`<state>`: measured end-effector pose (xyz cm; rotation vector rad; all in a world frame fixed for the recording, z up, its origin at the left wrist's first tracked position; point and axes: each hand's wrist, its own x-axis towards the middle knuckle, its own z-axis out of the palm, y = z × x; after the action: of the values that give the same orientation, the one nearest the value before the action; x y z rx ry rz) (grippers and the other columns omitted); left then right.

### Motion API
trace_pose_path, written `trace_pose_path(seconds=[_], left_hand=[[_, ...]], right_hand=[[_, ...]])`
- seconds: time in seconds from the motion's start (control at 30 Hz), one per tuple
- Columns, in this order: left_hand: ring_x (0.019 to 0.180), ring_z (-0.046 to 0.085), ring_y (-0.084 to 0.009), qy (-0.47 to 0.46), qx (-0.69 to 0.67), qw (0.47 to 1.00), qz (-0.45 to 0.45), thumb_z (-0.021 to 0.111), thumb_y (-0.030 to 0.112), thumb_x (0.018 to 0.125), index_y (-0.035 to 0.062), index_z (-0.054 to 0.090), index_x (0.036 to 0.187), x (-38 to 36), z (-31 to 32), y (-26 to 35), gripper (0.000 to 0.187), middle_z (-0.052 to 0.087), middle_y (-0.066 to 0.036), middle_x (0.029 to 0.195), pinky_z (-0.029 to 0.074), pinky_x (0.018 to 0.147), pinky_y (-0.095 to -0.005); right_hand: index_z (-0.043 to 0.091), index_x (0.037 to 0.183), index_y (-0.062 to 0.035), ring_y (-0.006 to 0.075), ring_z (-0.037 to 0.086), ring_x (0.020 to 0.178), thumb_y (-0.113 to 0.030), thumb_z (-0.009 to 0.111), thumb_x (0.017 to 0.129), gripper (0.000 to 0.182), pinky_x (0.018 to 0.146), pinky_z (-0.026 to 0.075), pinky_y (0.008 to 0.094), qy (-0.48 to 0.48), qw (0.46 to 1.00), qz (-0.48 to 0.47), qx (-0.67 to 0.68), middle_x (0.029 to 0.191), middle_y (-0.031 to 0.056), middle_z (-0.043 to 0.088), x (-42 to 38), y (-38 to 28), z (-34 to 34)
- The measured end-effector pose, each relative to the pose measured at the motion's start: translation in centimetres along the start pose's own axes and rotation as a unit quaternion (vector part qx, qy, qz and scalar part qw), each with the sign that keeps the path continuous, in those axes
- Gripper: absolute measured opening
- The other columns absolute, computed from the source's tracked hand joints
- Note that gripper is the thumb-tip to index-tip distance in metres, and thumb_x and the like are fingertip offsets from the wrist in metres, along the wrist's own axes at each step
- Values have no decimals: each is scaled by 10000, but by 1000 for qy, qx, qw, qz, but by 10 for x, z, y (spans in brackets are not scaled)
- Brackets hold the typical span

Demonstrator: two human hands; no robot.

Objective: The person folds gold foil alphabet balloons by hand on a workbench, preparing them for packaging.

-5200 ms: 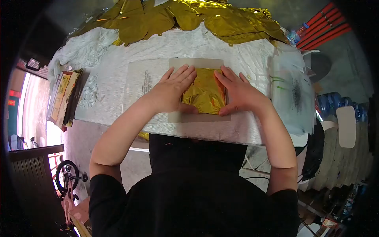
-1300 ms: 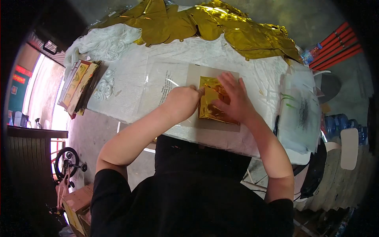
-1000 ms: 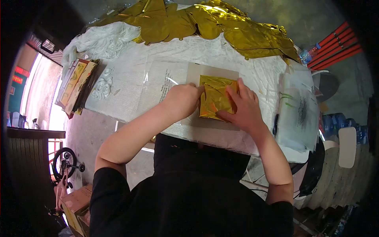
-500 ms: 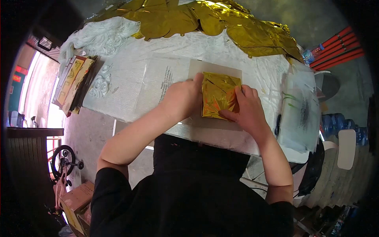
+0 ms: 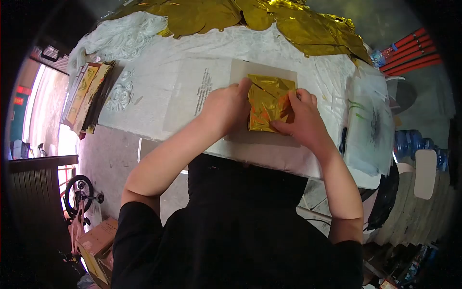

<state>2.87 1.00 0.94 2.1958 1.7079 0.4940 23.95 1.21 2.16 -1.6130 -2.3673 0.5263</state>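
A folded square of gold foil (image 5: 269,103), which looks like a flat foil balloon, lies on a clear plastic bag (image 5: 262,67) on the white-covered table. My left hand (image 5: 226,108) is at its left edge, fingers curled and thumb pointing up along the side; the hand partly hides its own fingertips. On the right edge, my right hand (image 5: 305,115) pinches the foil between thumb and bent fingers. The foil is creased, with orange reflections near its lower half.
Flat gold foil balloons (image 5: 202,17) lie across the table's far side, beside a heap of white string (image 5: 122,36). A stack of cardboard (image 5: 86,98) stands at the left edge. Clear plastic bags (image 5: 368,130) are piled on the right. Red poles (image 5: 409,53) lean beyond.
The view has shifted slightly, so the table appears higher. Both hands stay at the sides of the folded foil, with little visible change in their grip.
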Motion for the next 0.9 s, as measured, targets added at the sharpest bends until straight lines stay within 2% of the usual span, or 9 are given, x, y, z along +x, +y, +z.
trace_pose_path(seconds=[0.23, 0.3, 0.43, 0.6, 0.7, 0.9], left_hand=[[742, 631, -390, 46, -48, 998, 20, 557, 120, 779, 39, 509, 1028, 0, 5, -8, 266, 640, -215, 780, 509, 654, -481], [736, 631, -389, 52, -54, 997, 24, 562, 122, 778, 39, 514, 1016, -1, 8, -10, 256, 638, -214, 768, 509, 653, -479], [721, 630, -386, 61, -46, 997, 21, 574, 134, 775, 35, 523, 997, -1, 6, -9, 249, 636, -209, 742, 510, 654, -473], [729, 632, -380, 66, -54, 996, 28, 578, 138, 774, 24, 530, 998, -1, 5, -8, 257, 642, -197, 751, 511, 658, -468], [733, 632, -376, 76, -57, 995, 43, 579, 140, 773, 18, 542, 1004, -1, 7, -10, 264, 646, -189, 756, 510, 656, -466], [722, 624, -385, 78, -74, 993, 49, 572, 131, 772, 11, 548, 1019, -1, 8, -12, 275, 639, -203, 752, 503, 651, -455]], right_hand=[[531, 1154, 43, 348, 421, 1125, -290, 791, 670, 642, 954, 413, 372, -6, 1000, 12, -19, 1213, 188, 464, 3, -2, -3], [531, 1167, 43, 340, 422, 1127, -307, 787, 681, 651, 953, 413, 362, -48, 998, 32, -40, 1198, 183, 467, 5, -3, -4], [523, 1194, 52, 327, 425, 1128, -328, 776, 698, 674, 949, 413, 356, -25, 999, 23, -36, 1181, 177, 471, 3, -1, -2], [468, 1300, 62, 304, 416, 1156, -410, 753, 708, 808, 969, 401, 341, -44, 996, 42, -69, 1205, 166, 463, 5, -4, -3], [458, 1314, 59, 306, 413, 1159, -429, 753, 700, 838, 976, 397, 339, -38, 996, 33, -76, 1211, 161, 462, 6, 1, 0], [505, 1248, 43, 335, 411, 1154, -419, 758, 686, 770, 980, 394, 358, -42, 997, 35, -57, 1207, 178, 464, 7, 1, -1]])
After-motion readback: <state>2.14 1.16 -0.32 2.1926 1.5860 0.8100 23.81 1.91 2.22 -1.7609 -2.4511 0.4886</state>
